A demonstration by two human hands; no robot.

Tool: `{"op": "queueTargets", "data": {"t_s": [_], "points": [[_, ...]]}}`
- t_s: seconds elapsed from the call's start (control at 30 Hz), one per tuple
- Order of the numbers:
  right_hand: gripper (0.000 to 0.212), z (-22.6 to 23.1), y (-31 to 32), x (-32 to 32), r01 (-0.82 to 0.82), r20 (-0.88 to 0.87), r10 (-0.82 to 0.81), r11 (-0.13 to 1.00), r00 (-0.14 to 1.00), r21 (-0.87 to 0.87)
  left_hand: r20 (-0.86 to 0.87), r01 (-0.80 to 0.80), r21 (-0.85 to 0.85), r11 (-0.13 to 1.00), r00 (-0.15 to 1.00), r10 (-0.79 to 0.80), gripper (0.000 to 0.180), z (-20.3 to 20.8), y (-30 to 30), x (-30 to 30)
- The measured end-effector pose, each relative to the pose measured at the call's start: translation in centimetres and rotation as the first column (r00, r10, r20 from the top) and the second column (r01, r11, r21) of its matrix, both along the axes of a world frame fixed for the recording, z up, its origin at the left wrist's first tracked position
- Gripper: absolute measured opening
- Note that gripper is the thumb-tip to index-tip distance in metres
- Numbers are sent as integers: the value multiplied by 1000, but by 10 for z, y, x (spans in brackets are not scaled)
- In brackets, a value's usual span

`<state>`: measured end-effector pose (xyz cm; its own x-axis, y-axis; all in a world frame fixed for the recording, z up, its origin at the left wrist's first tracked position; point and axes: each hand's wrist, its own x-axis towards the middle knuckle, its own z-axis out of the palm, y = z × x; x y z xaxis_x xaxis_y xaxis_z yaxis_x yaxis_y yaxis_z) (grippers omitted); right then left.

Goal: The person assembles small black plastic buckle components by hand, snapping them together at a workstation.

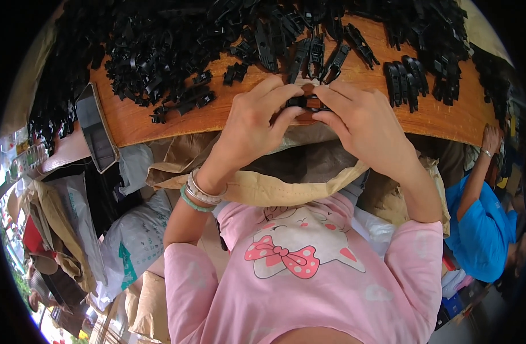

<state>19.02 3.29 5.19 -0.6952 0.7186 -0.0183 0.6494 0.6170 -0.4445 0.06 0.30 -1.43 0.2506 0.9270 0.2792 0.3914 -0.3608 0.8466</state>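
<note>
At the near edge of the wooden table, my left hand pinches one end of a small black plastic part between thumb and fingers. My right hand is closed on a black plastic piece just beside it. The two pieces meet or nearly meet between my fingertips; whether they are joined I cannot tell. Fingers cover much of both. Right beyond my hands lie several long, narrow black plastic pieces.
Heaps of small black plastic parts cover the far side of the wooden table. A neat row of curved black pieces lies at right. An open brown paper sack is below my hands. A person in blue sits at far right.
</note>
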Motion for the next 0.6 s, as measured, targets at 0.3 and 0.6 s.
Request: {"op": "queueTargets", "data": {"t_s": [0.3, 0.6], "points": [[34, -35, -26, 19, 162, -530, -251, 964, 810, -209, 99, -102, -160, 982, 988, 119, 27, 12, -18, 7], [40, -32, -31, 31, 27, -552, -53, 998, 832, -56, 630, 409, -619, 671, 769, 112, 26, 39, -31, 23]]}}
